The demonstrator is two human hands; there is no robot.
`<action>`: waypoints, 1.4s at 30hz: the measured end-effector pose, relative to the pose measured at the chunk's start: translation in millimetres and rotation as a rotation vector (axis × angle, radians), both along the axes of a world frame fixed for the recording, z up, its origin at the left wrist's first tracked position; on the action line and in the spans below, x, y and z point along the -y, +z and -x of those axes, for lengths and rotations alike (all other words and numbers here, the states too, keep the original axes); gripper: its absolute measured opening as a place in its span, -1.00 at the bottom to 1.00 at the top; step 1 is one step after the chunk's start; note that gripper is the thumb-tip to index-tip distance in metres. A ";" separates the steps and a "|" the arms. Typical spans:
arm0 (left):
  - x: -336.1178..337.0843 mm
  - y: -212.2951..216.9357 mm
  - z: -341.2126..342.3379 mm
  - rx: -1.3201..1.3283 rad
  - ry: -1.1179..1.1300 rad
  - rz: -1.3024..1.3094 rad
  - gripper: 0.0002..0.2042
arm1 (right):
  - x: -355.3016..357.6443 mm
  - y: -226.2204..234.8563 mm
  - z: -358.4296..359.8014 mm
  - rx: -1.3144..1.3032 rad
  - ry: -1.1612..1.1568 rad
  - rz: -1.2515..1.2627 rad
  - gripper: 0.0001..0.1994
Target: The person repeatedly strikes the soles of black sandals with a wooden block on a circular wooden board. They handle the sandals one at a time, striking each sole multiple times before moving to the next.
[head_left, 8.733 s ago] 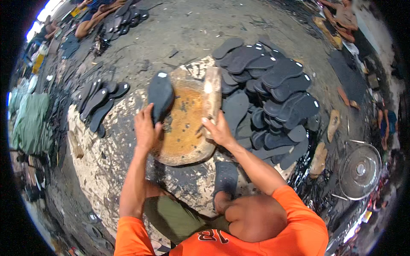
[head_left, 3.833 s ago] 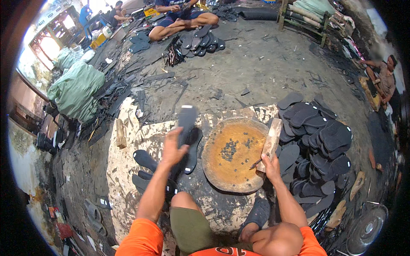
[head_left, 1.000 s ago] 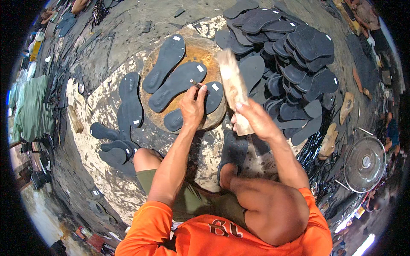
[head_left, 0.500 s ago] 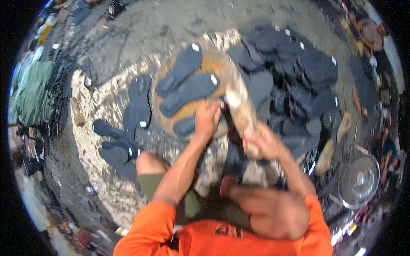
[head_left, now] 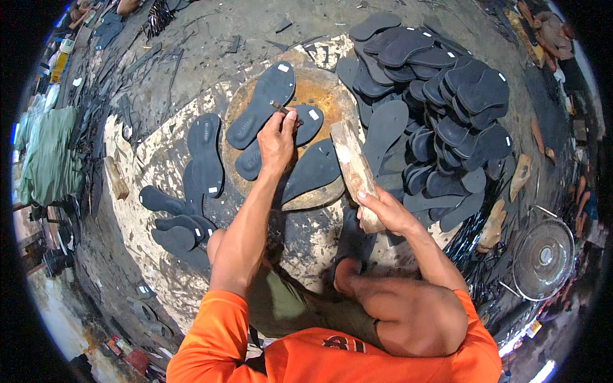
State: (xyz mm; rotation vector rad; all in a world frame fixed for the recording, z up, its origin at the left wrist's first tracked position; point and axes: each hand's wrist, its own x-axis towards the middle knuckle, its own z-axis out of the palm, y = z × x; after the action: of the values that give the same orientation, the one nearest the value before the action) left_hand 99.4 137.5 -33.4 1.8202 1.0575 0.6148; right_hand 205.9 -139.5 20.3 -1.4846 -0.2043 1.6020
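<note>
My left hand [head_left: 276, 145] is closed around a small dark metal punch [head_left: 282, 110], its end showing past the fingertips. It hovers over the black sandal soles on a round worn work block [head_left: 306, 92]. One sole [head_left: 265, 96] lies at the far left of the block. A second sole [head_left: 309, 127] is partly hidden by my hand, and a third sole [head_left: 314, 171] lies nearest me at the block's right edge. My right hand [head_left: 388, 210] grips the near end of a rough wooden mallet [head_left: 352, 163], which slants up and left beside the block.
A large heap of black soles [head_left: 447, 96] spreads to the right of the block. Several more soles [head_left: 205, 153] lie on the left on a pale, stained sheet [head_left: 153, 255]. A wooden piece [head_left: 116, 179] sits further left. A round fan [head_left: 543, 258] stands at the right.
My left hand has moved up and left with the punch, away from the mallet. The sole nearest me now lies further right. The mallet has shifted slightly, still in my right hand.
</note>
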 end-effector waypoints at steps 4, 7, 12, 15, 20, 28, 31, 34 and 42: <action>0.3 0.6 -2.4 -0.002 -0.036 -0.015 -0.73 | -13.1 36.4 -10.2 -0.080 -0.029 0.016 -0.55; 1.8 -0.7 -7.6 0.019 -0.072 -0.090 -0.76 | -35.4 85.6 -37.0 0.063 0.035 -0.132 -0.60; 1.9 -5.6 1.9 0.097 -0.084 -0.256 -0.82 | -82.9 206.3 -28.7 0.517 -0.358 -0.579 -0.39; 3.5 -10.4 -5.3 0.130 -0.129 -0.350 -0.86 | -87.9 164.4 -19.9 0.624 -0.491 -1.160 -0.42; 3.1 -19.8 0.9 0.050 -0.213 -0.505 -0.79 | -84.9 22.8 -43.0 0.710 0.367 -0.171 -0.50; -39.6 0.7 -15.3 0.514 0.390 0.389 -0.72 | -73.7 -27.9 -38.6 0.016 0.146 -0.001 -0.42; -96.7 -8.2 -30.5 0.403 0.229 0.135 -0.70 | -80.2 -16.4 -35.1 0.031 0.245 0.036 -0.40; -105.9 -14.4 -46.5 0.127 0.185 -0.042 -0.72 | -73.7 -23.5 -36.5 0.091 0.242 0.024 -0.35; -100.3 -15.8 -48.7 0.163 0.198 -0.072 -0.73 | -75.5 -11.3 -39.5 0.102 0.237 0.075 -0.37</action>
State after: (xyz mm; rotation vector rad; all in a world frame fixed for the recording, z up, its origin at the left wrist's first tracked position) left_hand 148.1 237.8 -49.2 1.7061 1.1247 0.9149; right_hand 245.3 -64.0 9.0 -1.6506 -0.3948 1.7377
